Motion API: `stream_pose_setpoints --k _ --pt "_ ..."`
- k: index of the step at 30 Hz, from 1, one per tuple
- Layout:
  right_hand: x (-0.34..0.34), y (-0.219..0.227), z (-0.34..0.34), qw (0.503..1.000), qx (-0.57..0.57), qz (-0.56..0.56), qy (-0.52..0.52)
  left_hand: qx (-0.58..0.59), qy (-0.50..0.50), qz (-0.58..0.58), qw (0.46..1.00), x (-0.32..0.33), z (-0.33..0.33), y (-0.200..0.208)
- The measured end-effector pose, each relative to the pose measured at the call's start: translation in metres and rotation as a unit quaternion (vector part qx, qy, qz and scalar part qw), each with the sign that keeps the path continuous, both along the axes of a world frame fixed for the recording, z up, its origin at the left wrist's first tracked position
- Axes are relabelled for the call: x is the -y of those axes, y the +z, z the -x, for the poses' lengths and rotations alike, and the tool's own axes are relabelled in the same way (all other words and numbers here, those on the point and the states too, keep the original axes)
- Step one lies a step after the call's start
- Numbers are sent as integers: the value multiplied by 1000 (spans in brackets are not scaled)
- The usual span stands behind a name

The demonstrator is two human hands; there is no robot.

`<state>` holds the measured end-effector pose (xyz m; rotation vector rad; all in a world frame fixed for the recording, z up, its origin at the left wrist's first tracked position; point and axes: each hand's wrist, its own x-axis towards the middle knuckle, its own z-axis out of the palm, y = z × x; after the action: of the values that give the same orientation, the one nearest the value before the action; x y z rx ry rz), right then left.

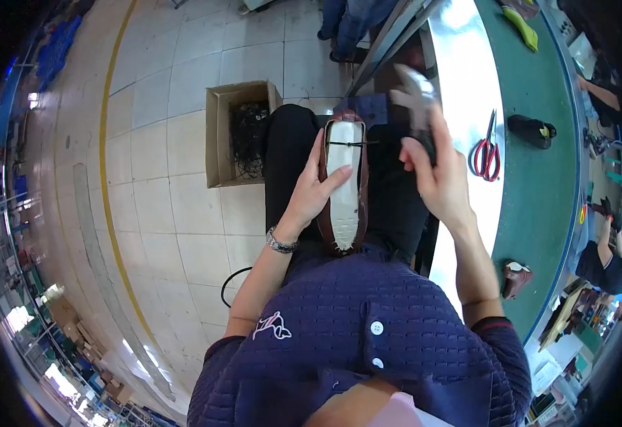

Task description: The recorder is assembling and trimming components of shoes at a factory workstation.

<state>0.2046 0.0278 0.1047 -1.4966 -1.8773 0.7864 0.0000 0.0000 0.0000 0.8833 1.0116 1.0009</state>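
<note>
Metal tool, blurry, handle partly behind right fingers

Left of me: box with dark scraps. My right: red scissors; black shoe on green surface.

Person's L hand grips upside-down dk-brown leather shoe w/ white underside over black-trousered lap; thin black cord across far end. R hand holds blurred silver metal tool w/ dk handle. L: brown cardboard box w/ tangled black scraps, on tiled floor. R: red-handled scissors on shiny metal strip.
</note>
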Motion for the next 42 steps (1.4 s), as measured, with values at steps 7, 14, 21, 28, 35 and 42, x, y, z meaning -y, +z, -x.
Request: stream_pose_setpoints --k 7,14,21,28,35,42 --pt "92 -85 -98 922 176 137 -317 -298 21 -175 938 4 -1 14" --pt "134 -143 -164 913 248 47 -320 -464 43 -323 824 -9 1 31" --pt "19 -177 -267 881 265 27 -392 -353 99 -175 914 10 -6 26" --pt "16 -128 -233 902 -161 287 -281 -513 61 -111 849 52 9 32" --pt "93 -24 -77 825 -332 457 5 -449 33 -141 882 48 25 32" --pt "97 -5 -4 741 -364 562 38 -353 -40 -80 931 45 38 31"
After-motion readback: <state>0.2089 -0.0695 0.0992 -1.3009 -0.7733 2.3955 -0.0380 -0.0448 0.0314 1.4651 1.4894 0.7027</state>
